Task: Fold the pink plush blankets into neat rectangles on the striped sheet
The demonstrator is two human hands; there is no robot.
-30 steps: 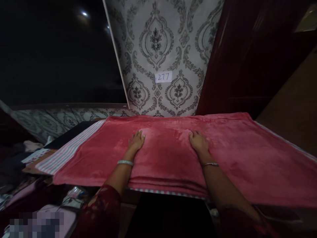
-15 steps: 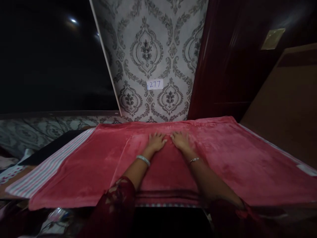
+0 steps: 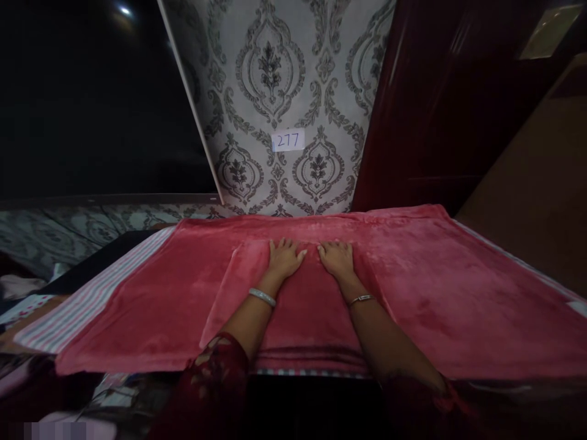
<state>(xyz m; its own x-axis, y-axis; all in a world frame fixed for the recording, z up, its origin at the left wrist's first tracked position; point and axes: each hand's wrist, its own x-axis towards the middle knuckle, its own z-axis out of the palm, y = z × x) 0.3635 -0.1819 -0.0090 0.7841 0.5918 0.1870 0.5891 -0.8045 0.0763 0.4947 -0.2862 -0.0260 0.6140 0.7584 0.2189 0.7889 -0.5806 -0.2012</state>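
Now both palms flat, fingers spread, gripping nothing: left hand (image 3: pixel 284 258) & right hand (image 3: pixel 338 260) side by side, pressing mid red blanket (image 3: pixel 435 293); blanket spread over striped cloth (image 3: pixel 92 299), below "277" label (image 3: pixel 288 140) on patterned wall.

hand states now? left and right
Left hand: open, flat on the red blanket, holding nothing.
Right hand: open, flat on the same blanket, holding nothing.

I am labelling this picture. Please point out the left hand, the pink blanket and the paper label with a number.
left hand (image 3: pixel 284 258), head view, back of hand.
pink blanket (image 3: pixel 458 287), head view, right flat part.
paper label (image 3: pixel 288 140), head view, centre.
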